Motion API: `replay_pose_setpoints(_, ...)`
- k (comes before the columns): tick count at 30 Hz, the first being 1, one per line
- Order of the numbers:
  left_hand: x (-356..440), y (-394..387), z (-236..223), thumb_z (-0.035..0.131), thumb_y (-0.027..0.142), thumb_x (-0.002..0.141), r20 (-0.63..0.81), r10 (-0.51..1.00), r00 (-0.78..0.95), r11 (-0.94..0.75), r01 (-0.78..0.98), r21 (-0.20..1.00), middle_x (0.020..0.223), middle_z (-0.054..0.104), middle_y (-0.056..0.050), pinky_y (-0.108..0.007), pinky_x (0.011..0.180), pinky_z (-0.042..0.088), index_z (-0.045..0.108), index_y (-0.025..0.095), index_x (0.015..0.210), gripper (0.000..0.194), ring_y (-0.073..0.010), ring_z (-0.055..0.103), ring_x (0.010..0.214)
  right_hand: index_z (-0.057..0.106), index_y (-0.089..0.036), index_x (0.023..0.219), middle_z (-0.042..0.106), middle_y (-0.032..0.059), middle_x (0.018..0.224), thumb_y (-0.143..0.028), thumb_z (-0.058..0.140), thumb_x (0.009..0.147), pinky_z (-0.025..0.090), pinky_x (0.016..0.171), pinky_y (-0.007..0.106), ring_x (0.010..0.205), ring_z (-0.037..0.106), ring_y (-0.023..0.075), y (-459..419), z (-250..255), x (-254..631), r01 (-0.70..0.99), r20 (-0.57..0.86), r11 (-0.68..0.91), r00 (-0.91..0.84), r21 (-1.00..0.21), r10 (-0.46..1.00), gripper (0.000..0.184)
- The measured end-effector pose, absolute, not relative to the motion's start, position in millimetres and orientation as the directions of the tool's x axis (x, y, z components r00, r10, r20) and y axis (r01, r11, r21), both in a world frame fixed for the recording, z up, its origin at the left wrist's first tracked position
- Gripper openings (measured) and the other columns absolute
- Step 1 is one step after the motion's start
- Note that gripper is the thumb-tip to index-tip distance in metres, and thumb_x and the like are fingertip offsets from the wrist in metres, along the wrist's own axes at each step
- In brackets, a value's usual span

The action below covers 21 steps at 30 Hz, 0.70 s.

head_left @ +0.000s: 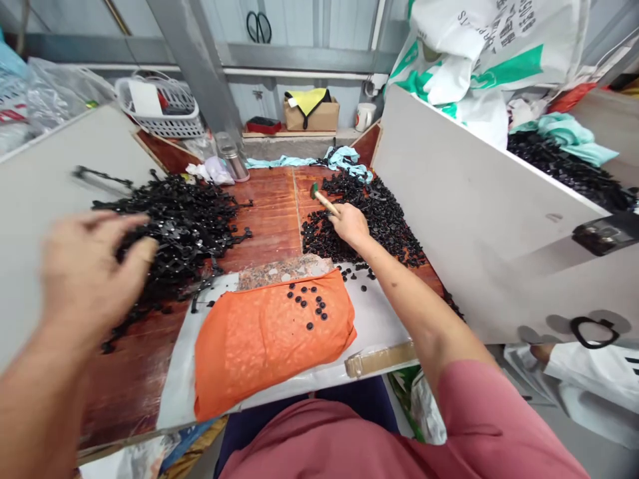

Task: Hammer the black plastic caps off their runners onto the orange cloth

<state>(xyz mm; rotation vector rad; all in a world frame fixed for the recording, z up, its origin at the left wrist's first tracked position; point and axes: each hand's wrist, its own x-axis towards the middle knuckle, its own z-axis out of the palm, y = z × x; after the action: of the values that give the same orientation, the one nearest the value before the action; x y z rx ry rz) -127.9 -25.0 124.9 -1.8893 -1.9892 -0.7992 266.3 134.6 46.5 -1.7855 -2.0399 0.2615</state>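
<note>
My right hand (350,225) is closed round the wooden handle of a small hammer (325,201) with a green head, over a pile of small black round parts (384,213). My left hand (94,266), blurred by motion, has its thumb and fingers apart beside a heap of black branched plastic pieces (184,213). A blurred black strip (102,176) shows above that heap, apart from my fingers. In front of me lies an orange cloth-covered pad (269,339). Several black round parts (309,326) rest on its right half.
Grey boards (449,213) wall the wooden table (274,206) on both sides. At the back stand a metal-and-glass bottle (232,156), a white basket (160,106), a cardboard box (319,114) and a mug (365,116). A stone slab (284,271) lies behind the pad.
</note>
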Motion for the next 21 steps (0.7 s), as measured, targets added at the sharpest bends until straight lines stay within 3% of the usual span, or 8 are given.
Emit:
replay_pose_setpoints(3, -91, -45, 83, 0.049, 0.047, 0.095, 0.396, 0.918, 0.012, -0.131, 0.952, 0.275, 0.119, 0.066, -0.005, -0.045, 0.105, 0.052, 0.072, 0.027, 0.112, 0.035, -0.0264, 0.063, 0.115, 0.075, -0.022, 0.108, 0.073, 0.0084, 0.107, -0.03, 0.069, 0.093, 0.045, 0.083, 0.029, 0.095, 0.065, 0.0207, 147, 40, 245, 0.908, 0.145, 0.167, -0.119, -0.384, 0.982, 0.019)
replay_pose_setpoints(8, -47, -65, 46, 0.049, 0.038, 0.097, 0.299, 0.935, 0.189, -0.313, 0.837, 0.448, 0.114, 0.071, -0.006, -0.038, 0.1, 0.054, 0.071, 0.027, 0.113, 0.029, -0.0241, 0.068, 0.11, 0.07, -0.021, 0.111, 0.073, 0.0078, 0.105, -0.03, 0.058, 0.097, 0.045, 0.083, 0.031, 0.093, 0.065, 0.0223, 137, 41, 260, 0.916, 0.204, 0.158, -0.086, -0.37, 0.975, 0.021)
replay_pose_setpoints(10, -30, -65, 47, 0.049, 0.035, 0.099, 0.31, 0.922, 0.23, -0.356, 0.819, 0.451, 0.113, 0.072, -0.006, -0.038, 0.099, 0.054, 0.07, 0.026, 0.115, 0.028, -0.0241, 0.068, 0.11, 0.067, -0.02, 0.112, 0.073, 0.0058, 0.099, -0.03, 0.053, 0.097, 0.045, 0.08, 0.031, 0.086, 0.064, 0.0213, 129, 50, 275, 0.894, 0.306, 0.151, -0.017, -0.422, 0.952, 0.023)
replay_pose_setpoints(12, -10, -61, 54, 0.049, 0.033, 0.099, 0.347, 0.902, 0.256, -0.398, 0.802, 0.445, 0.113, 0.072, -0.007, -0.038, 0.099, 0.053, 0.068, 0.025, 0.12, 0.029, -0.0243, 0.067, 0.109, 0.065, -0.02, 0.1, 0.07, 0.0023, 0.088, -0.03, 0.056, 0.093, 0.044, 0.076, 0.03, 0.079, 0.062, 0.0187, 119, 60, 288, 0.82, 0.421, 0.181, 0.08, -0.543, 0.904, 0.015)
replay_pose_setpoints(14, 13, -56, 62, 0.05, 0.031, 0.1, 0.38, 0.883, 0.276, -0.437, 0.782, 0.445, 0.116, 0.071, -0.008, -0.039, 0.1, 0.052, 0.065, 0.025, 0.126, 0.031, -0.0248, 0.066, 0.11, 0.06, -0.021, 0.084, 0.068, -0.0006, 0.077, -0.032, 0.061, 0.088, 0.044, 0.07, 0.027, 0.07, 0.058, 0.0155, 105, 70, 298, 0.672, 0.455, 0.232, 0.175, -0.703, 0.873, 0.011)
replay_pose_setpoints(17, 47, -50, 67, 0.051, 0.028, 0.1, 0.4, 0.862, 0.311, -0.483, 0.743, 0.463, 0.123, 0.069, -0.009, -0.041, 0.104, 0.05, 0.06, 0.025, 0.137, 0.038, -0.0257, 0.063, 0.115, 0.053, -0.023, 0.078, 0.067, -0.0024, 0.069, -0.04, 0.068, 0.083, 0.037, 0.051, 0.024, 0.051, 0.046, 0.0105, 79, 77, 307, 0.347, 0.292, 0.206, 0.217, -0.915, 0.932, 0.023)
replay_pose_setpoints(21, 80, -39, 61, 0.055, 0.027, 0.098, 0.415, 0.862, 0.291, -0.485, 0.709, 0.512, 0.134, 0.062, -0.011, -0.043, 0.11, 0.046, 0.049, 0.024, 0.148, 0.051, -0.027, 0.058, 0.125, 0.053, -0.023, 0.08, 0.072, -0.0013, 0.071, -0.047, 0.082, 0.072, 0.024, 0.036, 0.022, 0.038, 0.032, 0.0055, 41, 73, 313, -0.101, 0.022, 0.034, 0.123, -0.994, 0.992, 0.038)
